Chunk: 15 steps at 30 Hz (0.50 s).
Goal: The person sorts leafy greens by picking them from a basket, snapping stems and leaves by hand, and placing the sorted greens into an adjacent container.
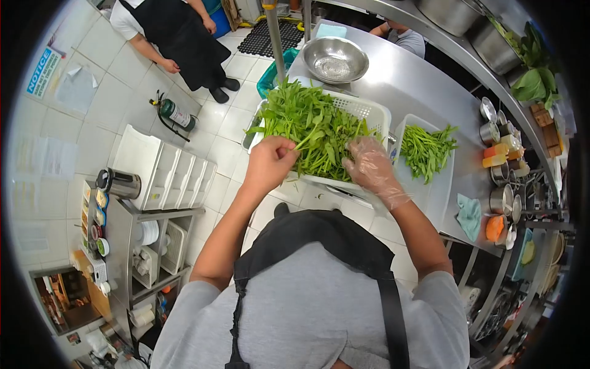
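A white perforated basket (373,112) holds a big heap of leafy green stalks (307,117) that look like water spinach. At the heap's near left side, my bare left hand (270,161) is closed in a pinch on a green stem. My right hand (372,167), in a clear plastic glove, has its fingers curled on stalks at the basket's right side; its fingertips are partly hidden among the leaves. To the right, a white tray (424,195) carries a smaller pile of cut green stems (427,149).
A steel bowl (335,59) stands on the steel counter (399,74) behind the basket. Sauce bottles (495,155), metal containers and a teal cloth (469,216) line the right. One person in a black apron (181,40) stands far left, near a fire extinguisher (177,114); another is partly visible behind the counter.
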Tool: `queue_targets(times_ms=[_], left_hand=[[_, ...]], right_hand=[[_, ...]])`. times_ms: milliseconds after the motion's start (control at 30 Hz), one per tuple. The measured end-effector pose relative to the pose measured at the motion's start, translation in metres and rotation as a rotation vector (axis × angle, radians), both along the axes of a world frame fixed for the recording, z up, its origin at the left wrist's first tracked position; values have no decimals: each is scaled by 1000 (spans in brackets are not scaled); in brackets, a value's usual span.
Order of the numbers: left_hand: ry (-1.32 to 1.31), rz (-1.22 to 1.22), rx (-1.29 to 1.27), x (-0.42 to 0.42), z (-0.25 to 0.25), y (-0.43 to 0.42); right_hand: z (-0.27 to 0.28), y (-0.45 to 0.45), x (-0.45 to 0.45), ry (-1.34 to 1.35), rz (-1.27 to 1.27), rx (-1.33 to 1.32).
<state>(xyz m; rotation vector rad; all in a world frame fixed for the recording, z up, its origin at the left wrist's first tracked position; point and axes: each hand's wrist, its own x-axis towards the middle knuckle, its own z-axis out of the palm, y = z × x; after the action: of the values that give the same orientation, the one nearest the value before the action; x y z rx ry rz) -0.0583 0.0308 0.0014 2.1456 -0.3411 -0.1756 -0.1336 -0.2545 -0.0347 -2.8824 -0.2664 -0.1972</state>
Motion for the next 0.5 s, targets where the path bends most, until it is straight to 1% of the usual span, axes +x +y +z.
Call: queue_targets(times_ms=[67,100,167,233,267,300,400,433,500], left_hand=[[78,13,-199,7,1,15],[170,-31,-348,12,5,23],[261,-31,-556,20,16,27],[347,-58,-729,26,24,32],[378,-64,-775,29,29,32],[408,-70,-821,30,35,29],[459,-130,-932,37,39,25],[463,-157,-959,38,38,23],[467,-188,-984,38,37,18]], right_hand=[[0,1,-6,-11,13,-46],[-3,-1,-5,80,-4,-59],[-9,-5,3,255,-29,-86],[9,-3,6,268,-38,-56],[16,-1,6,274,-37,-41],[8,-8,5,155,1,-16],[44,-13,1,72,-41,101],[56,-20,1,87,-11,123],[68,-31,-1,49,-53,130]])
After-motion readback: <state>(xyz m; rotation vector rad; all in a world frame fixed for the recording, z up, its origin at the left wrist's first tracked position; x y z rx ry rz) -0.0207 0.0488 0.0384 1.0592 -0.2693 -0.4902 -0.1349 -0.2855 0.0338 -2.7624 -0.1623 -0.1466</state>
